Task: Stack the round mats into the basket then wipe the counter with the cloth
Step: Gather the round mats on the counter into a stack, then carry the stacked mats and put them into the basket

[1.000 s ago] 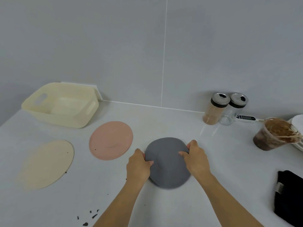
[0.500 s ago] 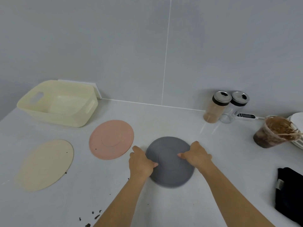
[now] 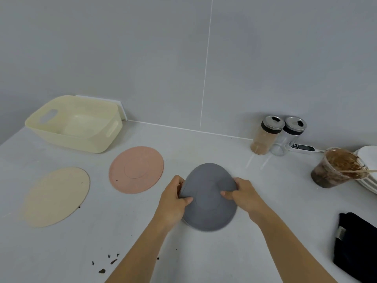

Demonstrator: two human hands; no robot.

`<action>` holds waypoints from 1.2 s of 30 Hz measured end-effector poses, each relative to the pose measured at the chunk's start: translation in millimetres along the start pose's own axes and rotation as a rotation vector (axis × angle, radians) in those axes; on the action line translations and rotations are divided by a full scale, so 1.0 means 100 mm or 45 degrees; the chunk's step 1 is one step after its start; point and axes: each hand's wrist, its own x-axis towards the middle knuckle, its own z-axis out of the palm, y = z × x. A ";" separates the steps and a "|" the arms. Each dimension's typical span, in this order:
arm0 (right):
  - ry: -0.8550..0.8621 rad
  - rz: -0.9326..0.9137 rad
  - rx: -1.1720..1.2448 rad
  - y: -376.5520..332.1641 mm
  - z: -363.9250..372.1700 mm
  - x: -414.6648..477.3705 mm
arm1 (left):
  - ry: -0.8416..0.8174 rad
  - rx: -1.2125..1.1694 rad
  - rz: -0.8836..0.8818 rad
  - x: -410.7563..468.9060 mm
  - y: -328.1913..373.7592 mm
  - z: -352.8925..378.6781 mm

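A grey round mat [image 3: 208, 199] is held at the counter's middle, bent upward between both hands. My left hand [image 3: 173, 203] grips its left edge and my right hand [image 3: 242, 196] grips its right edge, thumbs on top. A pink round mat [image 3: 136, 172] lies flat to the left. Further left lies a cream round mat [image 3: 56, 196]. The cream basket [image 3: 73, 123] stands empty at the back left against the wall. A black cloth [image 3: 356, 245] lies folded at the right edge.
Two jars [image 3: 278, 135] and a thermometer [image 3: 303, 148] stand at the back right. A plastic cup of brown mix [image 3: 334, 170] with a stick sits beside stacked white plates [image 3: 369, 160]. Dark crumbs [image 3: 108, 262] dot the front of the counter.
The grey mat lay nearly flat half a second ago; now both hands squeeze its sides inward, so it bows up and looks narrower.
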 end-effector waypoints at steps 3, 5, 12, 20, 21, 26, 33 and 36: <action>-0.034 -0.159 0.137 -0.09 -0.05 -0.11 | 0.012 -0.164 0.020 -0.08 0.05 -0.12; 0.017 -0.260 0.212 -0.20 0.00 -0.21 | 0.078 -0.287 0.022 -0.08 0.12 -0.26; 0.290 -0.388 0.320 -0.87 0.55 -0.29 | 0.189 -0.360 0.137 0.12 0.35 -1.02; 0.352 -0.303 0.247 -1.42 1.41 0.02 | 0.320 -0.009 0.151 0.60 0.23 -1.95; 0.359 -0.277 0.212 -1.44 1.49 0.07 | 0.329 0.072 0.142 0.66 0.19 -2.00; 0.351 -0.170 -0.007 -1.39 1.76 0.26 | 0.288 0.381 0.102 0.92 -0.08 -2.05; 0.308 -0.057 -0.350 -1.19 1.85 0.44 | 0.236 0.720 0.023 1.07 -0.32 -1.96; 0.293 0.089 -0.541 -1.27 1.88 0.49 | 0.223 0.849 -0.066 1.09 -0.27 -1.96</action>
